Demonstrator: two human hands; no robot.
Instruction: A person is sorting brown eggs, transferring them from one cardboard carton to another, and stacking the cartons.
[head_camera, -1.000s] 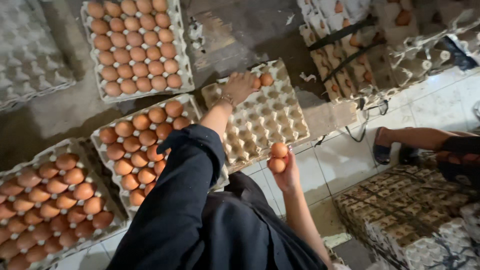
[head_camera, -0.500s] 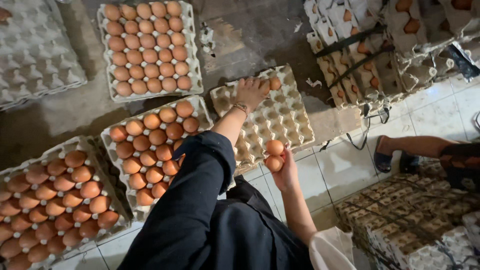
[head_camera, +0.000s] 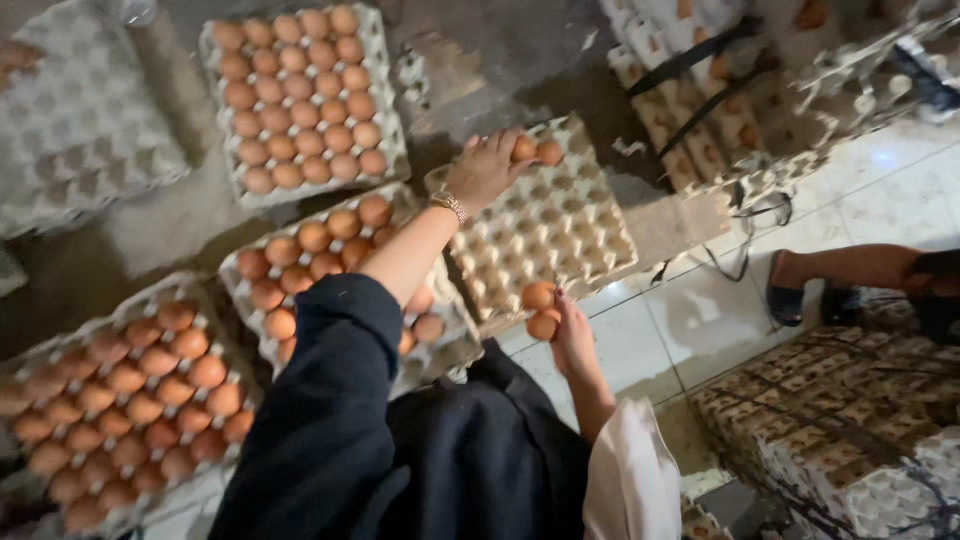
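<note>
My left hand (head_camera: 485, 168), with a bracelet at the wrist and a dark sleeve, reaches to the far corner of a nearly empty grey egg tray (head_camera: 560, 235). Its fingers rest on a brown egg (head_camera: 522, 148), with a second egg (head_camera: 550, 152) sitting in the cup beside it. Over the tray's near edge, my right hand (head_camera: 575, 340) is held palm up, gripping two brown eggs (head_camera: 541, 310) stacked in the fingers.
Three trays filled with brown eggs lie on the floor: far (head_camera: 300, 100), middle (head_camera: 320, 260), near left (head_camera: 120, 400). Empty trays (head_camera: 80, 120) are stacked at far left. Another person's sandalled foot (head_camera: 800, 290) stands at right, beside tied tray bundles (head_camera: 850, 420).
My left hand has stayed at the tray's far corner; two eggs now show there instead of one. The right hand still holds its two eggs. The camera has shifted slightly.
</note>
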